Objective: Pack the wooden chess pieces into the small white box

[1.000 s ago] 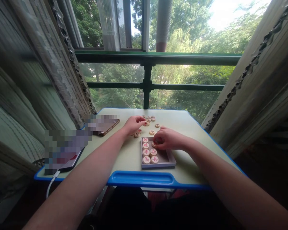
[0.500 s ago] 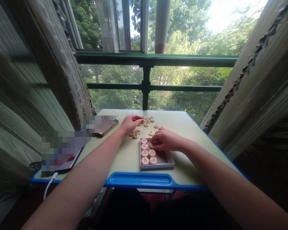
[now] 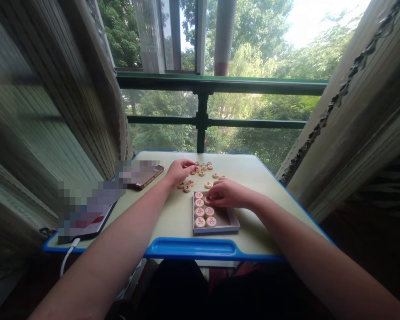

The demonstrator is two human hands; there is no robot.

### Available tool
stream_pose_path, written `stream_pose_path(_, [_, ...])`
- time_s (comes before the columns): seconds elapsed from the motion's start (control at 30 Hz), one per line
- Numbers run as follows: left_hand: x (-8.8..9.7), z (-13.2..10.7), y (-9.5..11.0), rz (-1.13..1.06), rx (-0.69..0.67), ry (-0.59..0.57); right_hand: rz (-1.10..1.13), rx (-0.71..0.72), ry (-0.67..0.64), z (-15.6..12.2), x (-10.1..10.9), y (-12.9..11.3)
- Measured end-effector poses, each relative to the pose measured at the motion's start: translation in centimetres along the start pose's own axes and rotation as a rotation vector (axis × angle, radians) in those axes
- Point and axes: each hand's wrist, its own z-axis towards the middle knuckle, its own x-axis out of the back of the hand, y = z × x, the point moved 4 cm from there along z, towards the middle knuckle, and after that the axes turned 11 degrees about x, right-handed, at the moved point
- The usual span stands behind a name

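A shallow open box [image 3: 234, 221] on the small table holds round wooden Chinese chess pieces with red characters, a column at its left and a shorter one beside it. Inside the box, my right hand [image 3: 227, 193] has its fingers closed on a chess piece [image 3: 207, 201] near the upper end of the second column. Beyond the box, my left hand [image 3: 182, 172] pinches another red-marked chess piece [image 3: 195, 170] among the loose ones. Several loose chess pieces [image 3: 202, 173] lie around it, some marked in black.
The table [image 3: 253, 169] has a raised blue edge and a blue pen tray [image 3: 193, 248] along the front. To the left lie a brown-edged box part [image 3: 150, 177] and a partly blurred device [image 3: 96, 222] with a white cable [image 3: 66, 258]. Curtains flank both sides; a green railing [image 3: 220, 83] stands behind.
My right hand has shifted slightly left, bringing its chess piece closer to the left column. My left hand stays at the loose pieces. The view has shifted a little.
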Motion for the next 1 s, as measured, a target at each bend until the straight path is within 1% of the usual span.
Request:
stream_pose_path(0.1, [0.0,-0.1,0.2,0.002,-0.001,-0.009,0.000,0.019,0.011,0.1,-0.1,-0.1])
stream_pose_path(0.33, [-0.3,-0.8,1.0,-0.027,-0.002,-0.066,-0.022,-0.003,0.030,0.2,-0.2,-0.2])
stream_pose_path(0.67, [-0.7,-1.3,1.2,-0.048,-0.007,-0.129,-0.028,0.005,0.045,0.2,-0.2,0.0])
stream_pose_path(0.83, [-0.8,-1.5,1.4,-0.051,-0.005,-0.142,-0.011,0.003,0.035,0.2,-0.3,0.0])
stream_pose_path(1.0, [-1.1,-1.9,1.7,-0.078,0.021,-0.187,-0.005,0.011,0.020,0.1,-0.2,-0.2])
